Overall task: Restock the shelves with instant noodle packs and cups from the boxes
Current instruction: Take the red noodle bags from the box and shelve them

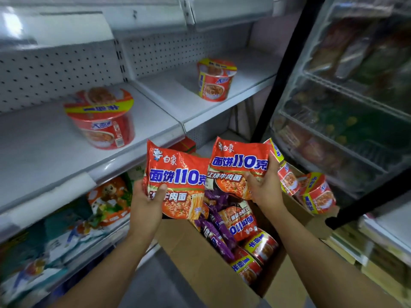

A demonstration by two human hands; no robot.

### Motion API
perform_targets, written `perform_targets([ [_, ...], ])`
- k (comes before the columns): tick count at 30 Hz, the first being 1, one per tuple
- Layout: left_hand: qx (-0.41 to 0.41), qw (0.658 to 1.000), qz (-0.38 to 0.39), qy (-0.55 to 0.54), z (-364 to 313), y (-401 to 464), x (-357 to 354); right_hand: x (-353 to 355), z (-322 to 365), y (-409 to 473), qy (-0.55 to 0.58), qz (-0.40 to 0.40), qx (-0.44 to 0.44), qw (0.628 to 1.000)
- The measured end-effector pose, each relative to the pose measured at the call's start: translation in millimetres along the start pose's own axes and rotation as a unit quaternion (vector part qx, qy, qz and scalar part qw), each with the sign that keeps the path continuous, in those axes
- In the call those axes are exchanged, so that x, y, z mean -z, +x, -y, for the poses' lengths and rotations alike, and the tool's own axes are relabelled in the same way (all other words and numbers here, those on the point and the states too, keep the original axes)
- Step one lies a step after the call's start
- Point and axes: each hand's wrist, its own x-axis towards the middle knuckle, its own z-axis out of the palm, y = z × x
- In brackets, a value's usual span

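On the far left we see the lower shelf (66,221) crowded with blurred snack bags, one orange with a cartoon face (110,197). Above it, on the white middle shelf (33,152), stands a red noodle cup (101,118), upright, well apart from a second red cup (214,80) standing farther right on the next shelf section. Moving in, our left hand (148,202) grasps a red noodle pack (178,181) by its lower left corner, thumb across the front, holding it upright below the middle shelf's edge. Just beside it, our right hand (264,185) grips a second red pack (239,167) by its lower right part, the two packs' edges nearly touching. Both packs are held above the open cardboard box (200,263), which holds more red packs, purple packs (215,232) and red cups. To the right, more cups (315,193) lie tilted on the box's edge, beside a glass-door fridge (344,107).
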Motion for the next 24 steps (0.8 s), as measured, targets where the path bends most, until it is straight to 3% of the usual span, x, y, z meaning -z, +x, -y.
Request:
perform_targets([
  [13,-0.072,0.987,-0.136,-0.046,-67,-83,58,30,95,-39,-0.008,0.072,0.144,0.987],
  [24,-0.117,0.959,-0.250,-0.068,-124,-137,147,-2,188,-79,0.050,0.146,0.245,0.957],
])
